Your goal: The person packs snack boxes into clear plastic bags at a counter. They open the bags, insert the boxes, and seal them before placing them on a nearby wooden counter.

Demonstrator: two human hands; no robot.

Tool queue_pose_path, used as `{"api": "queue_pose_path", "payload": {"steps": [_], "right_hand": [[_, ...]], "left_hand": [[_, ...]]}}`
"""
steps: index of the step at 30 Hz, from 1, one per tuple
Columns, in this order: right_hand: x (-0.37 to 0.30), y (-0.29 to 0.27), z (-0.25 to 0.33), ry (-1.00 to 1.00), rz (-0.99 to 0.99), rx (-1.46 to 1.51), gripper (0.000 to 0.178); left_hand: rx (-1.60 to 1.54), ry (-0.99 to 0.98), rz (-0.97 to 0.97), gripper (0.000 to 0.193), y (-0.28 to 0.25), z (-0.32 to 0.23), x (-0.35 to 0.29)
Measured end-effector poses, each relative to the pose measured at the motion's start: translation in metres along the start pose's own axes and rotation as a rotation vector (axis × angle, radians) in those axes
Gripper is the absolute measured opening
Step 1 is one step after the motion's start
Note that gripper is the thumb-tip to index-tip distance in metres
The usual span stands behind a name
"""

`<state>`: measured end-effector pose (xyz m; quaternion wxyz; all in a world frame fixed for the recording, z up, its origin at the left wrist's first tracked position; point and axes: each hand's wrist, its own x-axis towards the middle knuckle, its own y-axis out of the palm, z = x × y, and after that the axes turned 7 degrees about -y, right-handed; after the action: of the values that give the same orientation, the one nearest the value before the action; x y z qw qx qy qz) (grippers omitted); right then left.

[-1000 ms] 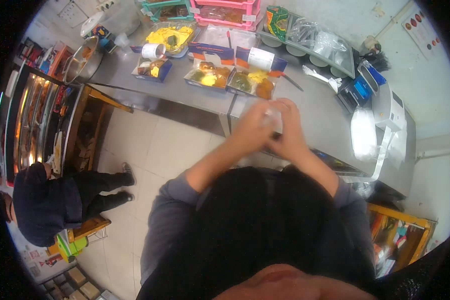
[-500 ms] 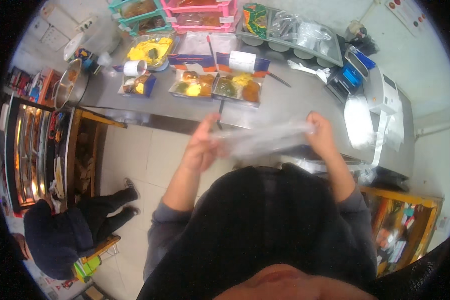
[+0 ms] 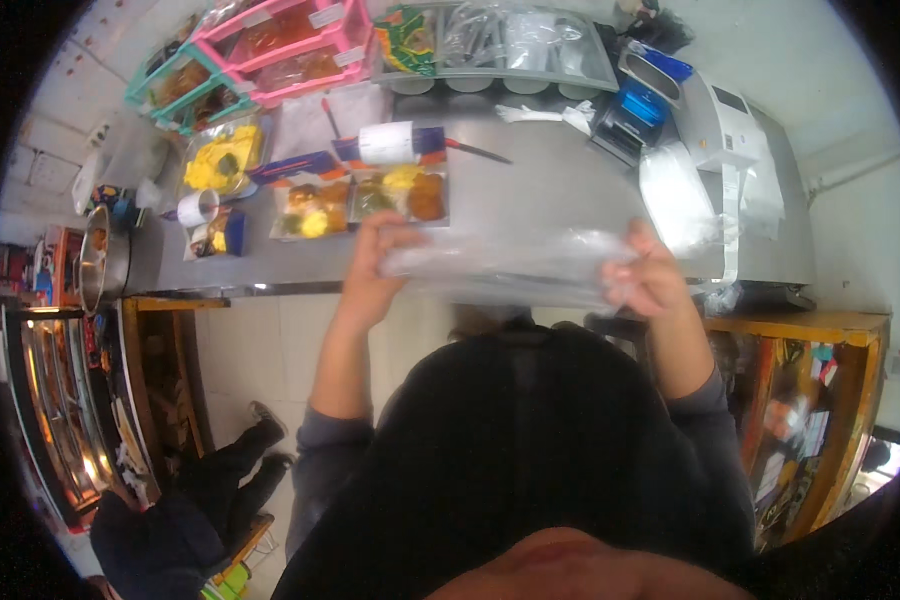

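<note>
Stainless counter (image 3: pixel 540 190) runs across the top of the view, w/ a pale tiled floor (image 3: pixel 260 350) below its front edge. On the counter: a clear food tray (image 3: pixel 365 200) w/ yellow, green and brown portions, a second tray of yellow food (image 3: pixel 220 160) further left, a white roll (image 3: pixel 388 142) lying on its side, a small white cup (image 3: pixel 198 207). Pink baskets (image 3: pixel 290 45) and teal ones sit at the back left, a metal rack of bagged stuff (image 3: pixel 500 40) back centre, a white machine (image 3: pixel 745 150) on the right. Metal pot (image 3: pixel 105 262) off the left end, wooden shelving under the counter both sides. Another person in dark clothes (image 3: pixel 170 520) is down at bottom left on the floor.

Vs half a sec ago: hands sit about the same width apart, bag still stretched between them, but the whole scene sits lower in frame so more of the back wall stuff shows. A sec ago both hands were bunched together in front of the chest.

Clear plastic bag (image 3: pixel 510 265) is spread flat between the hands, over the counter's front edge, just below the food tray. Left hand (image 3: pixel 375 265) pinches its left end, fingers curled over the top edge; right hand (image 3: pixel 650 275) pinches the right end the same way.
</note>
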<state>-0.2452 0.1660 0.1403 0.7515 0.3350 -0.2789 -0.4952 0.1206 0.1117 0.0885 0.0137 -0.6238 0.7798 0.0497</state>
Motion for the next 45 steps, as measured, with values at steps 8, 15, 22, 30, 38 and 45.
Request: {"api": "queue_pose_path", "payload": {"steps": [8,15,22,30,38,45], "right_hand": [[0.04,-0.01,0.043,0.011,-0.026,-1.669,0.046],[0.083,-0.088,0.072,0.137,-0.422,-1.909,0.051],[0.108,-0.15,0.102,0.236,-0.134,-1.936,0.043],[0.264,-0.216,0.151,-0.137,-0.332,-1.551,0.023],[0.373,-0.279,0.086,0.155,-0.692,-1.745,0.037],[0.349,-0.269,0.12,0.019,-0.465,-1.88,0.034]], "left_hand": [[-0.93,-0.128,0.546,0.045,0.056,-0.024,0.03],[1.009,-0.01,0.008,0.046,0.152,-0.031,0.125],[1.141,-0.175,-0.074,0.055,0.185,0.002,0.186],[0.943,-0.195,0.01,0.052,0.179,0.059,0.212],[0.835,-0.273,0.048,0.046,0.189,0.057,0.218],[0.827,-0.239,0.055,0.046,0.188,0.064,0.212]]}}
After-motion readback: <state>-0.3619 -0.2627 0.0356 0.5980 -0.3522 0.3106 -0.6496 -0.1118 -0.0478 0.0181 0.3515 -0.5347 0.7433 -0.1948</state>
